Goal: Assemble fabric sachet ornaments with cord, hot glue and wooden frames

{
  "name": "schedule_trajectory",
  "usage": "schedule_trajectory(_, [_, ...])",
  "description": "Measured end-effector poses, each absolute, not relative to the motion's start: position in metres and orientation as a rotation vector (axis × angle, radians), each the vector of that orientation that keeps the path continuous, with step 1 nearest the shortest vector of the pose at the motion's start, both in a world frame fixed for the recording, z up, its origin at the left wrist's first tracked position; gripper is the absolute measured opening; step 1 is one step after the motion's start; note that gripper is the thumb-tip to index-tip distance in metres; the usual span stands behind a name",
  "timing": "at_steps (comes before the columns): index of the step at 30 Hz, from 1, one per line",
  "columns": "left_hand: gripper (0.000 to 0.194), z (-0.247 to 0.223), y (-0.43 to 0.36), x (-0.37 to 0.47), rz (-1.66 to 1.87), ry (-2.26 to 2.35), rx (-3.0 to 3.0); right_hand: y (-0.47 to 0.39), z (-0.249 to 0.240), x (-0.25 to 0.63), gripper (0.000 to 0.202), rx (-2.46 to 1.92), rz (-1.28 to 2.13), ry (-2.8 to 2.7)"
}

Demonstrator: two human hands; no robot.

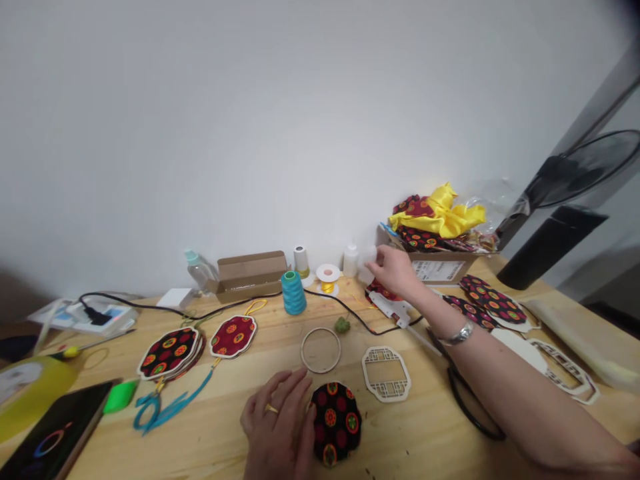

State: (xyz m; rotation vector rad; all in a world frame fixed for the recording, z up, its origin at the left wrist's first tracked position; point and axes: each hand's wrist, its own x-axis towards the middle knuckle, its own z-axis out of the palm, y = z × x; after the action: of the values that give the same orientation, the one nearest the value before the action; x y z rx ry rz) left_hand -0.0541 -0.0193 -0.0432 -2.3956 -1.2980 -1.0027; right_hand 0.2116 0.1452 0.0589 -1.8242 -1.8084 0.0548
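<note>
My left hand (280,417) rests at the left edge of a round black patterned fabric piece (337,423), its fingers bent and close together. My right hand (393,268) reaches to the back, its fingers pinched at a translucent white bottle (369,260) beside another white bottle (351,261). Below that hand lies a white glue gun (390,308). A thin round hoop (321,329) sits above the fabric piece, with a small green ball (343,325) beside it. To the right lies a wooden lattice frame (371,373).
A teal thread cone (293,293) stands mid-table. A cardboard box (453,267) holds yellow cloth. Patterned ornaments (170,353) and a phone (60,427) lie left. A black cable (345,303) crosses the table; a black cylinder (550,247) stands right.
</note>
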Motion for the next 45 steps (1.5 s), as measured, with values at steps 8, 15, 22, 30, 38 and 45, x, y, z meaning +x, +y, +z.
schedule_trajectory(8, [0.034, -0.042, -0.022, -0.046, -1.137, -1.384, -2.395, 0.178, 0.046, 0.218, 0.017, -1.907, -0.080, -1.754])
schedule_trajectory(15, [0.034, -0.040, -0.026, -0.040, -1.208, -1.451, -2.399, 0.194, 0.037, 0.218, 0.020, -1.977, -0.016, -1.815])
schedule_trajectory(22, [0.035, -0.034, -0.029, -0.039, -1.175, -1.512, -2.439, 0.198, 0.036, 0.221, 0.027, -2.057, 0.008, -1.865])
schedule_trajectory(30, [0.039, -0.031, -0.028, -0.045, -0.991, -1.428, -2.497, 0.157, 0.057, 0.213, 0.027, -2.061, -0.024, -2.097])
schedule_trajectory(38, [0.042, -0.030, -0.030, -0.043, -1.048, -1.480, -2.489, 0.087, 0.051, 0.165, 0.025, -1.509, 0.182, -2.681])
schedule_trajectory(45, [0.041, -0.029, -0.031, -0.044, -1.097, -1.489, -2.482, 0.081, 0.028, 0.149, 0.033, -1.501, 0.104, -2.825])
